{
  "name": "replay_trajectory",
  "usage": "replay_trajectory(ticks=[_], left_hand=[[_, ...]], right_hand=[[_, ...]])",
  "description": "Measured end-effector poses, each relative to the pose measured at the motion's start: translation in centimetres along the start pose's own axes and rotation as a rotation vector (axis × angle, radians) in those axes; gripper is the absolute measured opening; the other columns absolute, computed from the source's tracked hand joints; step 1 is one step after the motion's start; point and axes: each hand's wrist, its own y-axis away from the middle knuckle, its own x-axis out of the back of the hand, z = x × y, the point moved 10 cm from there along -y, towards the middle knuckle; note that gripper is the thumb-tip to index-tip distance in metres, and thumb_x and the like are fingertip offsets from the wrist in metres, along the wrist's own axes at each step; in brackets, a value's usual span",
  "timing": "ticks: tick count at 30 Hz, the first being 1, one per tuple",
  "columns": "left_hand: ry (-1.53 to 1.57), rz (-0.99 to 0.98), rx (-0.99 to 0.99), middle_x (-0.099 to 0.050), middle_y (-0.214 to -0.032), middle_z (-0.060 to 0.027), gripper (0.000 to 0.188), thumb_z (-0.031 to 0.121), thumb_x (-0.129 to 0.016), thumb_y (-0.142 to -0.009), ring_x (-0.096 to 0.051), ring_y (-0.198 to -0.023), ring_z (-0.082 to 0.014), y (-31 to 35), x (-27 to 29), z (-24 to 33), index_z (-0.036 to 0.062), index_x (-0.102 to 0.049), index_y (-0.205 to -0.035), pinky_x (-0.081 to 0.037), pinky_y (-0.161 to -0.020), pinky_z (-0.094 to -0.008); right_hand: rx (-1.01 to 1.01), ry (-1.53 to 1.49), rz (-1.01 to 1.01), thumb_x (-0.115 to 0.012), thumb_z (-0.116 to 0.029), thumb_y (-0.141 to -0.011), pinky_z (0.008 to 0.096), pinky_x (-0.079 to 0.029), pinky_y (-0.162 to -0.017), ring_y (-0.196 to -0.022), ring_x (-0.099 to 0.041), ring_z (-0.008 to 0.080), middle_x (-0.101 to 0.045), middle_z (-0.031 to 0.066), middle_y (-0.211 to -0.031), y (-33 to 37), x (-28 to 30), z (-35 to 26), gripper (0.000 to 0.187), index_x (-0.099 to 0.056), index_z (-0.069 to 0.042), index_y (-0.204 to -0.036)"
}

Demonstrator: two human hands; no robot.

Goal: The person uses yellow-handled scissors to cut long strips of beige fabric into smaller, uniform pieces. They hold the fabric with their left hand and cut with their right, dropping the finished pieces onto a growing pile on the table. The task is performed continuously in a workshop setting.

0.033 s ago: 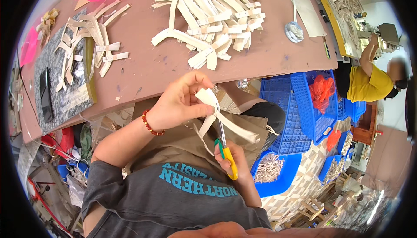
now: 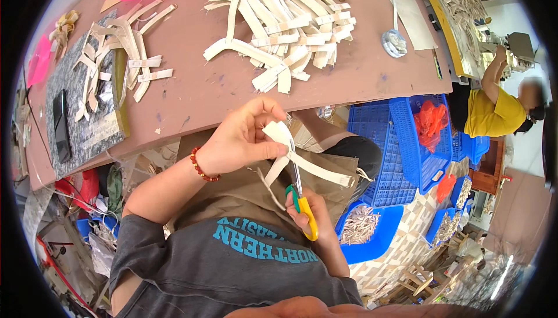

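Observation:
My left hand (image 2: 247, 135), with a red beaded bracelet at the wrist, pinches a branching cream fabric strap piece (image 2: 319, 170) in front of the table's edge. From below, my right hand (image 2: 308, 213) grips scissors (image 2: 305, 205) with yellow and green handles. Their blades run up against the strap, close to my left fingertips; whether they are apart is hard to make out. One strap arm sticks out to the right, and a thin strip hangs down at the left. Beyond my hands, a heap of similar cream straps (image 2: 279, 27) lies on the brown table (image 2: 192, 80).
More straps (image 2: 136, 45) lie at the table's left, partly over a grey marbled board (image 2: 99, 138) with a black phone (image 2: 61, 126). Blue crates (image 2: 378, 167) stand at the right, above a blue bin (image 2: 378, 236) of small cream pieces. Another person in yellow (image 2: 497, 115) works at the far right.
The strap's right arm has shifted slightly to the right and the thin strip has moved a little. Both hands keep nearly the same place.

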Motion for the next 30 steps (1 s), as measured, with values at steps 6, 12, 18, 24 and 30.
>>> replay_trajectory(ticks=[6, 12, 18, 24, 30], left_hand=[[-0.040, -0.050, 0.171, -0.061, -0.087, -0.0046, 0.045, -0.008, -0.068, -0.075, -0.061, -0.082, -0.0107, 0.5, -0.6, -0.7, 0.0068, -0.040, -0.108, -0.050, -0.072, -0.0227], [-0.005, -0.106, 0.161, -0.061, -0.088, -0.0038, 0.045, -0.009, -0.068, -0.075, -0.061, -0.082, -0.0090, 0.5, -0.6, -1.2, 0.0079, -0.040, -0.107, -0.049, -0.071, -0.0213], [0.041, -0.141, 0.192, -0.061, -0.089, -0.0033, 0.045, -0.009, -0.068, -0.074, -0.061, -0.083, -0.0083, 0.4, -0.8, -1.2, 0.0083, -0.040, -0.105, -0.049, -0.071, -0.0213], [-0.017, -0.168, 0.237, -0.062, -0.089, -0.0042, 0.046, -0.008, -0.070, -0.073, -0.061, -0.082, -0.0090, 0.6, -0.7, -1.6, 0.0079, -0.039, -0.105, -0.050, -0.069, -0.0210], [-0.083, -0.227, 0.222, -0.063, -0.087, -0.0046, 0.045, -0.004, -0.069, -0.076, -0.060, -0.078, -0.0067, 0.7, -1.3, -2.0, 0.0078, -0.039, -0.107, -0.046, -0.064, -0.0186]], right_hand=[[0.084, 0.052, -0.107, -0.069, -0.058, -0.071, 0.0197, -0.034, -0.059, -0.069, -0.042, 0.0066, -0.045, -0.0004, -0.082, -0.5, -1.6, -0.9, 0.061, -0.052, -0.002, -0.088], [0.021, 0.025, -0.116, -0.069, -0.067, -0.065, 0.0198, -0.032, -0.058, -0.066, -0.040, 0.0059, -0.044, -0.0010, -0.080, -0.4, -2.0, -1.0, 0.071, -0.051, -0.002, -0.087], [-0.020, -0.056, -0.146, -0.073, -0.057, -0.067, 0.0187, -0.033, -0.058, -0.066, -0.042, 0.0051, -0.045, -0.0010, -0.076, -0.1, -1.7, -0.5, 0.063, -0.052, -0.001, -0.086], [-0.054, -0.017, -0.141, -0.075, -0.024, -0.075, 0.0170, -0.035, -0.058, -0.064, -0.042, 0.0043, -0.047, -0.0016, -0.075, 0.6, 0.0, 1.3, 0.036, -0.054, 0.000, -0.090], [-0.215, -0.185, -0.001, -0.071, -0.021, -0.080, 0.0174, -0.037, -0.059, -0.064, -0.044, 0.0040, -0.048, -0.0030, -0.075, 0.6, 0.0, 2.1, 0.030, -0.054, -0.001, -0.094]])
